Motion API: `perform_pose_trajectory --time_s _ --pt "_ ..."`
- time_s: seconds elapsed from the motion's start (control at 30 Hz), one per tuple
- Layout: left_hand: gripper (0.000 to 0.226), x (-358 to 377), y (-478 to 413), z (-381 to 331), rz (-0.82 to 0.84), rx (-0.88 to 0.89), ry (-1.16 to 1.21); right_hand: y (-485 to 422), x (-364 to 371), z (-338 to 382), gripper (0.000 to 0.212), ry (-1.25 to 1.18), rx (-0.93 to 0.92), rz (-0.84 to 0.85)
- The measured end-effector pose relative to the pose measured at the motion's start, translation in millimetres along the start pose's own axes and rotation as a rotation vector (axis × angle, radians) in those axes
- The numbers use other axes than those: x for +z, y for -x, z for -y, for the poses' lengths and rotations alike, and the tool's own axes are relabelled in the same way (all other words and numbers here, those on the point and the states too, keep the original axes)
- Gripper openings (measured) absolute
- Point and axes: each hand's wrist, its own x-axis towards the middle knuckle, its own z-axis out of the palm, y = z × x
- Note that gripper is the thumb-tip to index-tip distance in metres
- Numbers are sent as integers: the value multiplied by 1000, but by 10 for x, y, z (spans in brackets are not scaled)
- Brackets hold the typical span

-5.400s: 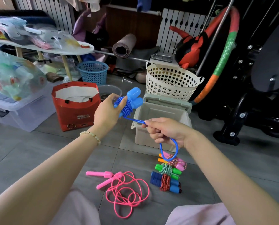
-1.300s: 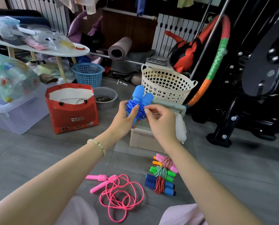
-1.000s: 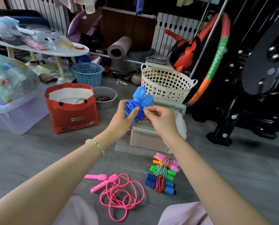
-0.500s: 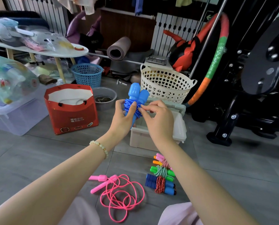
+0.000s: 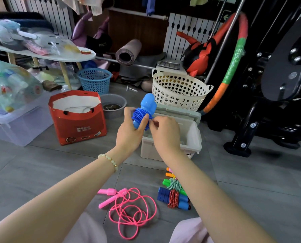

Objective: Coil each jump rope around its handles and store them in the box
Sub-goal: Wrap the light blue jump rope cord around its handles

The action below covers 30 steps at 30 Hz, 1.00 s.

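Soft, even daylight fills the scene, moderately bright, with no hard shadows on the grey floor [image 5: 41,163]. The far wall stays dim. The black exercise machine [image 5: 277,85] at right carries pale sheen. Focus is sharp at centre; wide-angle distortion bends straight lines and stretches both forearms toward the near edges.

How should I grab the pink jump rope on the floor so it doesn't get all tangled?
Best bet: take the pink jump rope by its two handles, coming down from above. They lie side by side at the left end, stiff and clear of the loose loops, so one hand should close around both. The cord sprawls in overlapping loops to the right; lifting there would probably drag them into a knot.
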Motion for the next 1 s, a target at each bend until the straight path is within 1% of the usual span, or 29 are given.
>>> perform_pose_trajectory --time_s 0.07,0.17,0.23,0.3,0.33,0.4,0.47,0.53,0.57,0.67,0.73,0.8,0.87,0.9,0.93,0.97,1.0 --pt "30 13 6 -40 -6 4 -12 -12 12 -3 34 -55 28 -34" --pt "30 -24 -51 -10 69 4 -31 -21 12 -46 32 -133 63 -40" --pt "32 -80 -109 28 123 -12 4 -21 -2 -89 24 -290 133 -34" --pt "32 -113 -128 41 135 -41 84 5 4 -74 13 -528 219 8" --pt "30 -117 -124 31 133 -70 151 29 24 -35 11 -620 224 40" --pt "27 -92 -96 -9 135 -155 333 82 68 85 11 -641 133 65" --pt "27 -54 -92 -57 109 -254 462 77 63 155 10 -683 97 1" --pt "31 -70 -123 -73 57 -342 496 2 24 109 6 -775 113 -78" --pt "34 -90 -145 -59 50 -371 487 -32 12 55 8 -803 120 -83" --pt "41 -146 -172 -26 91 -396 410 -67 25 -106 18 -788 93 7" --pt "42 -160 -174 -17 110 -391 389 -36 44 -136 20 -766 65 60" --pt "41 -169 -169 -35 131 -388 381 -28 43 -145 18 -726 33 33" --pt "39 -167 -155 -69 152 -395 400 -41 38 -164 15 -666 17 -76" --pt "38 -160 -149 -88 166 -408 423 -51 45 -178 18 -657 41 -137" --pt "39 -157 -144 -110 183 -433 460 -62 47 -194 22 -679 105 -181" --pt "41 -155 -145 -125 202 -467 510 -78 46 -210 27 -730 214 -181" --pt "43 -159 -143 -145 231 -503 569 -95 34 -211 33 -813 346 -124"
